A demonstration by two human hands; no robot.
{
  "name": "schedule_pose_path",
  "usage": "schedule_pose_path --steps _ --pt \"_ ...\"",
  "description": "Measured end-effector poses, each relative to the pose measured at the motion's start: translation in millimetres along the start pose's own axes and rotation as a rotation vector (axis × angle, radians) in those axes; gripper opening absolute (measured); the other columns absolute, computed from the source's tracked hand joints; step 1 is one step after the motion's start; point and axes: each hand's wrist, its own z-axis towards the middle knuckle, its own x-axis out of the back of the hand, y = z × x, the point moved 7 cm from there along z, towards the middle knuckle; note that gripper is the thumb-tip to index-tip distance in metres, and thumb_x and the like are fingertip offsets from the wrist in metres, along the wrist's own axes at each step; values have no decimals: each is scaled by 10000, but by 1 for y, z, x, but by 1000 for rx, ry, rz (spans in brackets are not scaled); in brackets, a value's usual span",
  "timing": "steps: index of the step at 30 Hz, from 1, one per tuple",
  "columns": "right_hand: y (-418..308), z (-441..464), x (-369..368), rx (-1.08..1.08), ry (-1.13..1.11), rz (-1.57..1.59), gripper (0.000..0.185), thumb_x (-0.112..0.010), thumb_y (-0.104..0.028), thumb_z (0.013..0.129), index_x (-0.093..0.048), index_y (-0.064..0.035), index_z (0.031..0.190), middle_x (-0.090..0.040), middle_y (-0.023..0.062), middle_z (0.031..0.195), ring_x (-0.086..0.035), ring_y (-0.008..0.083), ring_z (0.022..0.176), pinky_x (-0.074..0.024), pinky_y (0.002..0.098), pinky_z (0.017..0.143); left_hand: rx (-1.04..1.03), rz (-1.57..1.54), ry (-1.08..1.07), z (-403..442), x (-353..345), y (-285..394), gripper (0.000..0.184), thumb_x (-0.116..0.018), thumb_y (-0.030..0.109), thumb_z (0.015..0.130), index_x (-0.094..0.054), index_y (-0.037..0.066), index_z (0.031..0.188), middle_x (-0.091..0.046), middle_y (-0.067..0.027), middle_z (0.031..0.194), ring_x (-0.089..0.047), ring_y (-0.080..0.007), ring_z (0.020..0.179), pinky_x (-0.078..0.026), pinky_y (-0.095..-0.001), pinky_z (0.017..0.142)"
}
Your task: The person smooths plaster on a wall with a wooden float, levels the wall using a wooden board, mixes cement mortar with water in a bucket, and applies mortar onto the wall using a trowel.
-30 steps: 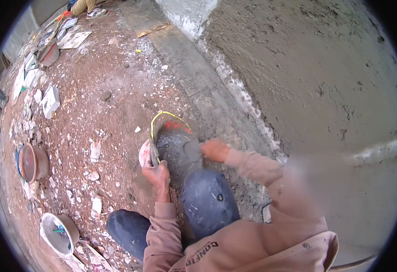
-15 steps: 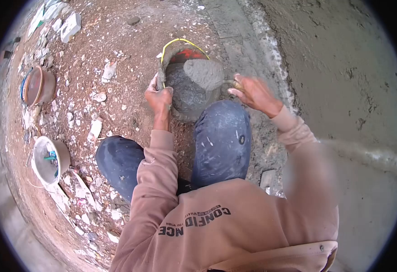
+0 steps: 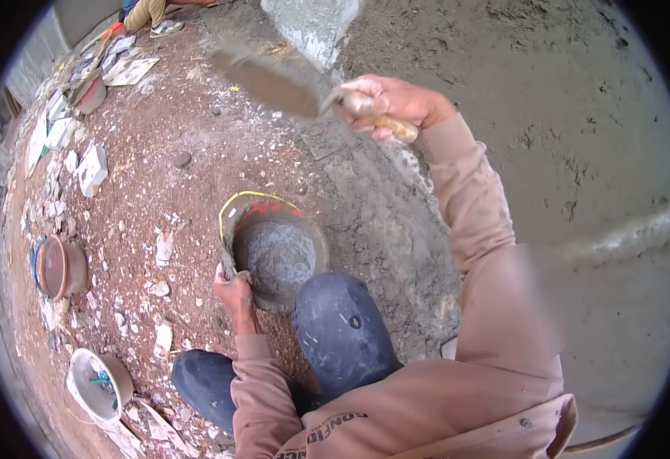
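Observation:
My left hand (image 3: 234,294) is closed on the near left rim of a mortar bucket (image 3: 321,256), which stands by my knee. Grey wet mortar (image 3: 277,252) lies inside it, and a yellow handle loops over its far side. Raised beyond the bucket, my right hand (image 3: 392,105) grips the wooden handle of a trowel (image 3: 266,83). Motion blurs the trowel's blade, which points left over the ground; I cannot tell whether mortar is on it.
Wet grey plaster (image 3: 549,145) covers the surface on the right. Rubble-strewn soil (image 3: 189,229) spreads left, with a brown bucket (image 3: 74,268), a white bucket (image 3: 117,375) and another bucket (image 3: 90,93). Part of another person (image 3: 149,14) shows at the top left.
The mortar-loaded trowel has moved from over the bucket up and away, with my right arm extended. My left hand stays on the rim. The view has tilted farther outward.

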Motion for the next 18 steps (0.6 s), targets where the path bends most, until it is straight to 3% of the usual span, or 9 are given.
schedule_pose_path --steps 2,5,8,10,12,14,15,16,18 --pt "42 -16 93 -9 273 234 360 -584 -235 1020 -490 34 1240 -584 63 786 -525 66 546 -458 163 402 -12 -19 -5 5 -2 -6 502 -588 -91 635 -633 -137 1133 -647 -49 862 -560 -118 664 -448 -263 559" --pt "83 -113 189 -22 1047 145 353 -576 -300 1026 -498 -2 1199 -541 22 764 -488 59 522 -447 190 405 -16 5 -30 4 2 -10 486 -594 -92 646 -636 -128 1129 -656 -69 933 -590 -154 737 -497 -290 633" --pt "40 -203 136 -10 1255 -181 357 -586 -371 1016 -519 -57 1173 -518 2 744 -485 58 536 -422 198 409 92 32 -32 -6 -8 -7 523 -592 -88 652 -638 -122 1172 -680 -88 1019 -626 -178 834 -518 -300 743" --pt "23 -218 74 -263 1147 -540 385 -576 -416 1009 -564 -83 1200 -515 1 729 -492 66 549 -431 224 418 56 31 -52 -12 -20 -7 571 -586 -86 653 -628 -113 1221 -678 -101 1110 -634 -189 945 -500 -299 851" --pt "38 -198 27 -449 805 -792 465 -574 -474 989 -600 -96 1260 -554 36 743 -543 105 615 -520 321 532 -81 35 -40 -17 -32 5 600 -580 -94 652 -623 -102 1251 -684 -102 1131 -647 -187 962 -503 -288 860" --pt "98 -160 -6 -493 498 -1076 454 -544 -520 995 -622 -96 1136 -572 19 770 -568 125 663 -518 310 575 -309 47 -4 -33 -46 21 613 -572 -113 650 -624 -88 1260 -698 -90 1083 -664 -173 884 -525 -266 770" --pt "144 -143 -17 -537 486 -1221 458 -585 -514 970 -630 -97 1155 -626 47 852 -611 179 775 -540 361 708 -265 62 -62 -38 -52 21 716 -586 -88 625 -587 -79 1341 -646 -105 1298 -618 -206 1153 -440 -283 1023" --pt "188 -113 -37 -567 272 -1268 435 -631 -483 941 -657 -98 1142 -677 76 1000 -643 199 908 -543 383 800 -284 48 -67 -46 -55 24 706 -587 -88 623 -594 -79 1329 -632 -124 1309 -601 -223 1184 -418 -302 1052" --pt "267 -62 -83 -641 127 -1391 251 -684 -322 892 -717 -91 984 -730 164 939 -720 329 897 -567 462 781 -331 21 -75 -61 -62 30 687 -590 -88 617 -608 -78 1304 -605 -162 1332 -569 -256 1245 -373 -340 1109"
